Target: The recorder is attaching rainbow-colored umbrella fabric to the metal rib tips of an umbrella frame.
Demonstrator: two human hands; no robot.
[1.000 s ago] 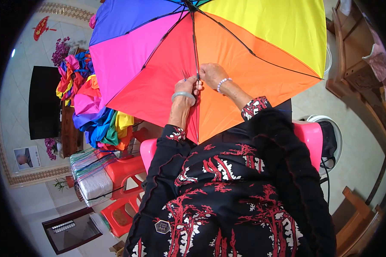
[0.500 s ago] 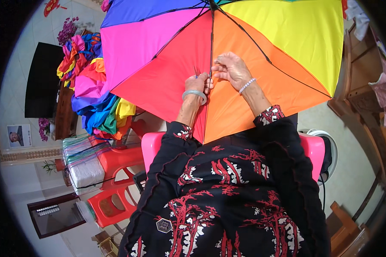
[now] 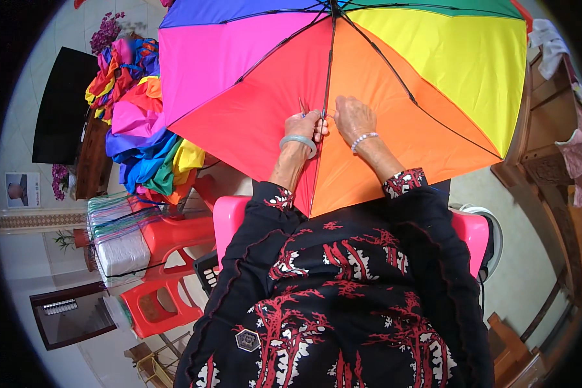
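Rainbow-panelled fabric umbrella, opened wide with its thin dark metal ribs showing, fills the upper part of the view and rests over the lap of a seated person in a black garment with a red pattern. Behind it, to the person's left, a heap of loose multicoloured umbrella cloth sits above red plastic stools, with a stack of folded pale material beside them. The person sits at a pink plastic chair.

Both hands meet on the seam between the red and orange panels, along one rib. The left hand, with a pale green bangle on the wrist, is closed around small scissors whose tips poke up from the fist. The right hand, wearing a bead bracelet, presses flat with fingers curled, pinching the cloth at the rib.

The canopy looks light, thin and slippery, taut only where ribs stretch it; the ribs seem springy and easily bent. Holding it at the rib and seam, close to the work, probably steadies it best.
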